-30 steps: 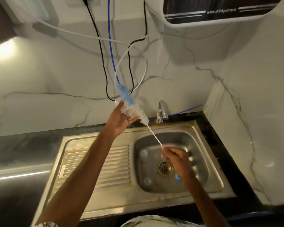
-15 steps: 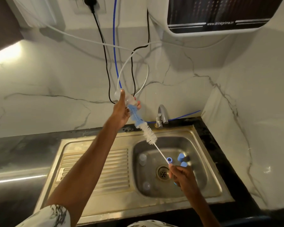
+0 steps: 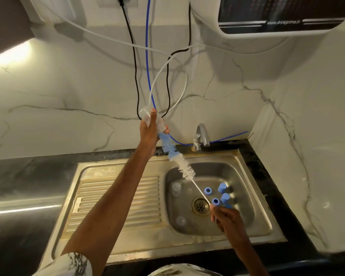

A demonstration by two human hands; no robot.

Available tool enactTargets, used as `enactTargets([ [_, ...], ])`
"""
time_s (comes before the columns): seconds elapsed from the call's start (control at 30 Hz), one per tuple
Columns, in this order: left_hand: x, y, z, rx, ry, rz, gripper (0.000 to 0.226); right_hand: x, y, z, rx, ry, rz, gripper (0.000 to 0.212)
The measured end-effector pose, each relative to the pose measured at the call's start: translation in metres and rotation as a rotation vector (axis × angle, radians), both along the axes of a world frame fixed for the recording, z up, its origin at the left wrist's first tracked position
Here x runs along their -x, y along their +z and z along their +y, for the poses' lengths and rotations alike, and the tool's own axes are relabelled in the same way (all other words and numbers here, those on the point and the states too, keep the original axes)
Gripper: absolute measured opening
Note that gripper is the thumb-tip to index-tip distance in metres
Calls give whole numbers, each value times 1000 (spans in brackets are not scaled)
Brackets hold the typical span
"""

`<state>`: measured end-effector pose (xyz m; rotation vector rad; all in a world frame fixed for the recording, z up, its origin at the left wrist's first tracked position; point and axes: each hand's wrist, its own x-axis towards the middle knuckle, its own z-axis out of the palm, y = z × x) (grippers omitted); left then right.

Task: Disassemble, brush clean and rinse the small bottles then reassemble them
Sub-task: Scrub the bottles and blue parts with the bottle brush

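My left hand (image 3: 150, 134) grips a small clear bottle (image 3: 146, 118), held up above the sink with its mouth tilted down to the right. A long bottle brush (image 3: 176, 159) with blue and white bristles hangs out of that mouth. Its thin white handle runs down to my right hand (image 3: 226, 217), which pinches the handle's end over the basin. Several blue caps (image 3: 221, 189) lie in the basin by the drain. Two more clear bottles (image 3: 176, 188) stand at the basin's left side.
The steel sink (image 3: 253, 198) has a ribbed drainboard (image 3: 118, 202) on its left and a tap (image 3: 201, 136) at the back. Black, blue and white cables hang on the marble wall behind. A water purifier (image 3: 267, 16) is mounted top right.
The brush has slid out of the bottle: one second ago most bristles were inside, now nearly all hang free. My right hand drew down toward the drain, uncovering the blue caps.
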<state>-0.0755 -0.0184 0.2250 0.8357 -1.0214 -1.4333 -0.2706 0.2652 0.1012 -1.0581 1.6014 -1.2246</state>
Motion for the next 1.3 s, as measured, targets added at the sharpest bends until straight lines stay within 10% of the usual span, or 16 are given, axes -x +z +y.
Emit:
enactTargets([
  [0.2, -4, -4, -2, -7, 128, -13, 62, -3, 1, 2, 9, 15, 3, 63],
  [0.83, 10, -11, 0, -27, 25, -72, 33, 1, -2, -8, 10, -15, 44, 75],
  [1.1, 15, -19, -4, -219, -4, 6, 49, 2, 5, -16, 36, -100, 174, 34],
  [1.3, 18, -29, -11, -273, 53, -94, 60, 1, 9, -21, 97, -148, 220, 40],
])
